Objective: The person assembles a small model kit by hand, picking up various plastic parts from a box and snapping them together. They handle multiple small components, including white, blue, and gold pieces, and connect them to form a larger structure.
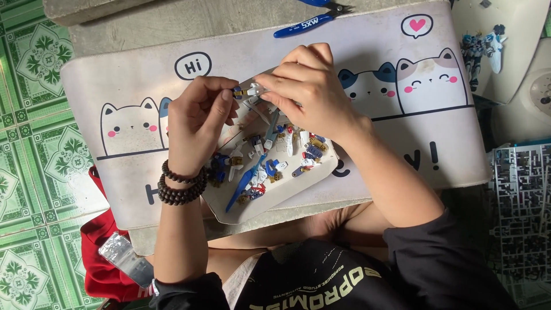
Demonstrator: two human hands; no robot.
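White and blue plastic, that is what I have between my fingertips: a small model-kit assembly (249, 90), held up just above the far edge of the tray (287, 195). My left hand (195, 123) pinches its left end between thumb and forefinger, and my right hand (307, 92) closes on its right end from above, so each grip is clenched on the same piece. I judge I hold it from both ends to steady it while two parts meet. The shallow white tray sits under my hands on the cat-printed desk mat (115, 97), and it holds loose kit parts (270, 161) in white, blue, gold and red, among them a long blue blade-like piece (244, 183). Blue-handled nippers (310, 22) lie well apart at the mat's far edge.
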